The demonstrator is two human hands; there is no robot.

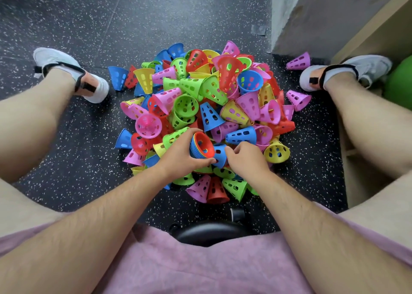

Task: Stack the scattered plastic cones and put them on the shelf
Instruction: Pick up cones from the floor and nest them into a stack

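Dozens of loose perforated cones (214, 91) lie heaped on the speckled floor (66, 15) at frame centre. The left hand (180, 157) curls round a short nested stack (201, 147) with a red cone innermost. The right hand (245, 160) pinches 1 blue cone (219, 156) touching it. If the rims meet crooked the cone may jam, or the tilted stack could slide apart. The shelf (383, 30) stands at upper right.

Speckled dark floor (89, 15) lies under everything. A left shoe (66, 71) sits far left beyond the left grip (180, 154), a right shoe (356, 71) far right beyond the right grip (245, 160). A black seat (207, 233) lies nearer than both.
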